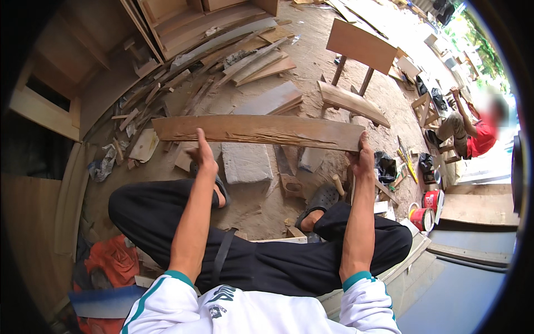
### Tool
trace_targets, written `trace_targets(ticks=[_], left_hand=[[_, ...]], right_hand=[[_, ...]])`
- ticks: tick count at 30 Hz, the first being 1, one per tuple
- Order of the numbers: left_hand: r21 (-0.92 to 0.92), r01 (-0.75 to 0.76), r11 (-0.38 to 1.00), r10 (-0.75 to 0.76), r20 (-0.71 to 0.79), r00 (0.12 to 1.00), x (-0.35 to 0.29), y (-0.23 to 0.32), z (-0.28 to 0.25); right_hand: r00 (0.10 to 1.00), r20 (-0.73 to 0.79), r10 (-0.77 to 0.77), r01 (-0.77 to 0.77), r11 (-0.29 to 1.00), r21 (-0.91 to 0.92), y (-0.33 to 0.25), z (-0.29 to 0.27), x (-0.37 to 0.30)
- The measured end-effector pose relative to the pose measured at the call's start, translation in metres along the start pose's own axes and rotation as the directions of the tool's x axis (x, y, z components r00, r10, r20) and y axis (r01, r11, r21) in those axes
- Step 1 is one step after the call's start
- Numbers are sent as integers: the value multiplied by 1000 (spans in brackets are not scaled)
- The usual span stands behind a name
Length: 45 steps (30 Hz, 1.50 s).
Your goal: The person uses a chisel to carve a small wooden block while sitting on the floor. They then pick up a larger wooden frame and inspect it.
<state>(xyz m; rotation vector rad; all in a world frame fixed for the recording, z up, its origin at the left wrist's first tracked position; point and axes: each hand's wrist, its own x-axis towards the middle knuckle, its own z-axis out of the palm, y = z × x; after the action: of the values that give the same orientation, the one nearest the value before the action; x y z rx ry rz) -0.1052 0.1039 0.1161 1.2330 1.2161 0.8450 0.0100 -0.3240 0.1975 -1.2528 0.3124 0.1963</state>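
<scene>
Long rough wooden plank (258,132) held flat out front, left hand (203,157) grasping its near edge left of middle, right hand (361,158) clamped on the right end, scrap wood pile (233,61) far behind on the dirt floor (311,61)

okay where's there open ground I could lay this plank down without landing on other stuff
The plank is held by the left hand and right hand. Bare dirt lies between the two sandals, below the grey slab. More open ground runs past the stacked boards toward the stool. The offcut pile and paint cans are crowded.
</scene>
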Motion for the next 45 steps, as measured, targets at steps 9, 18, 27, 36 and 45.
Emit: trace_targets(ticks=[9, 18, 27, 36, 45], left_hand=[[-258, 390, 884, -161, 614, 773, -64, 15, -13], [-177, 434, 883, -208, 682, 701, -63, -13, -20], [-45, 143, 989, -92, 573, 814, -49, -6, -20], [-65, -18, 998, 51, 559, 828, -18, 0, -21], [-52, -39, 998, 60, 493, 868, -7, -21, -22]], right_hand=[[998, 55, -34, 32, 999, 31, 10, 0, 0], [977, -201, 65, -124, 947, -296, 71, -36, 17], [888, -236, 395, -426, 514, -744, 142, -63, 11], [911, 261, 318, 117, 408, -906, 151, 3, -21], [872, 394, 290, 284, 356, -890, 156, 58, -39]])
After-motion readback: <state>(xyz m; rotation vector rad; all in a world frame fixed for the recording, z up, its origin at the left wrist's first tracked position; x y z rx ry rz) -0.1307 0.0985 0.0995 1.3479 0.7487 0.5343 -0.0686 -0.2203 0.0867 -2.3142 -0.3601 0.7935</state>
